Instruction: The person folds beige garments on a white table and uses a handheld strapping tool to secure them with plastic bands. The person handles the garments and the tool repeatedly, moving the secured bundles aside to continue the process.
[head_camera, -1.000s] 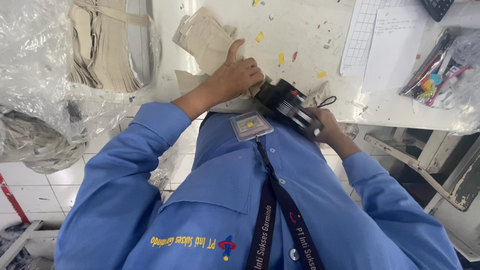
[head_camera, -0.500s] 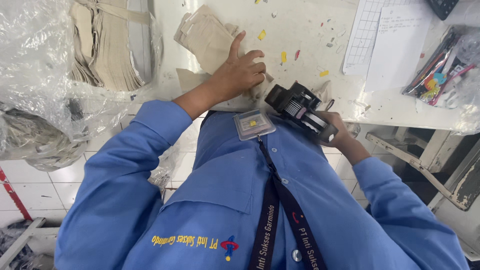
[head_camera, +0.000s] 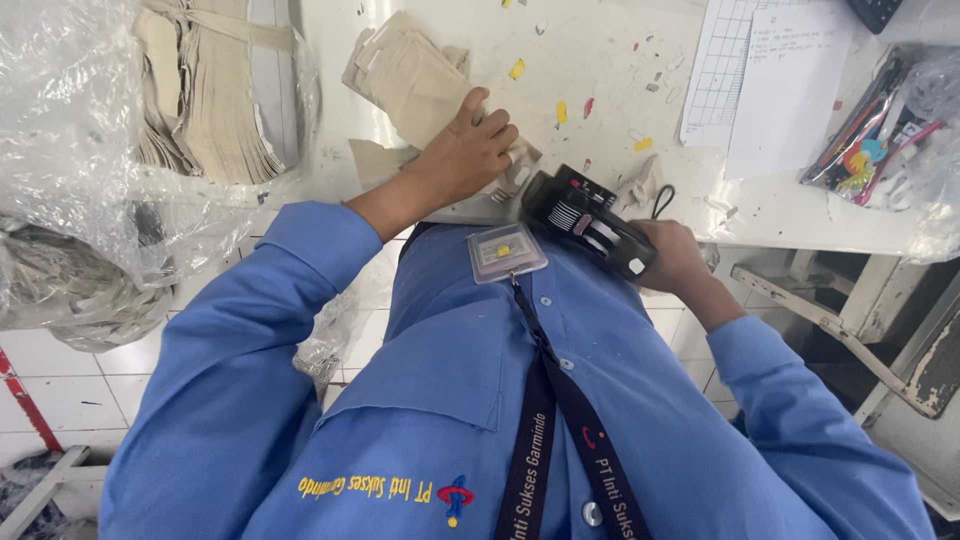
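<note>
White surface (head_camera: 600, 90) speckled with small yellow and red paper scraps (head_camera: 517, 68). Bundle of beige fabric strips (head_camera: 215, 95) at upper left, partly under clear plastic sheet (head_camera: 70, 130). Second plastic-wrapped bundle (head_camera: 60, 285) lower left, above tiled floor (head_camera: 60, 385). Gridded paper sheets (head_camera: 765, 75) at upper right. Clear bag of coloured pens (head_camera: 870, 135) near right edge. Badge holder (head_camera: 507, 251) on dark lanyard (head_camera: 550, 400) over blue shirt (head_camera: 430, 400).

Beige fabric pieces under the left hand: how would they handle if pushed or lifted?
Probably floppy: the beige fabric pieces lie flat and thin under the left hand. Likely light, with layers sliding apart if pushed, since their edges sit fanned. Not fragile.
</note>
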